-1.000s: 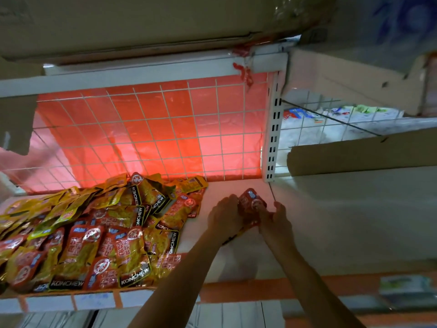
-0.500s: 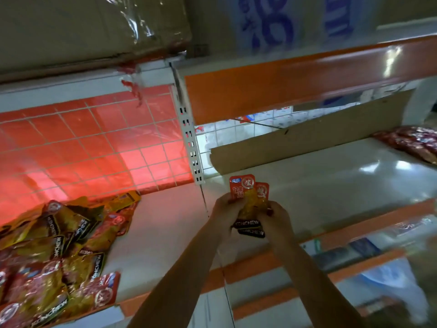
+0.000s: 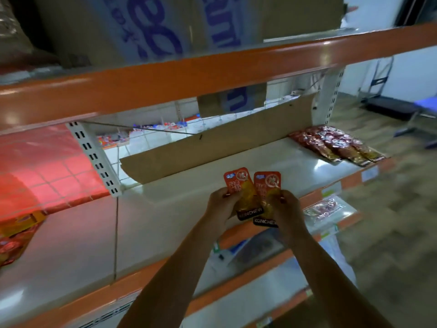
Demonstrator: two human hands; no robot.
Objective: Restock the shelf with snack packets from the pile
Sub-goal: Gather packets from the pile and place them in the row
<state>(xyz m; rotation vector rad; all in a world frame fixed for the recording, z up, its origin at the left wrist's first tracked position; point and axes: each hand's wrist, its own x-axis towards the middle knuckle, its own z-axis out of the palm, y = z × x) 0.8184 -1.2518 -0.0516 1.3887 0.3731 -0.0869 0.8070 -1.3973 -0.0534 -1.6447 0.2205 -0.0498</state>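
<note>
Nearest, two forearms reach up over the orange lip (image 3: 113,290) of the shelf (image 3: 160,228). Its white deck lies bare from that lip to the rear, with open room on both sides of the hands. The left hand (image 3: 221,204) pinches the left edge of one packet (image 3: 237,188). The right hand (image 3: 287,213) curls round the lower right of a second packet (image 3: 268,185), which overlaps the first. Both packets are held upright and fanned over the front of the deck; whether they touch it cannot be told. Left of a seam (image 3: 115,233) in the deck, a corner of the pile (image 3: 14,237) shows at the frame edge, well apart from the hands. Down to the right, a lower shelf (image 3: 343,216) carries a wrapped pack (image 3: 324,208). Farther back, a cardboard strip (image 3: 224,143) runs along the rear edge, a slotted post (image 3: 94,159) stands at its left end, and a row (image 3: 331,143) of red packets lies flat at the far right. Overhead, an orange beam (image 3: 189,74) caps the bay, bearing a printed box (image 3: 165,24).
</note>
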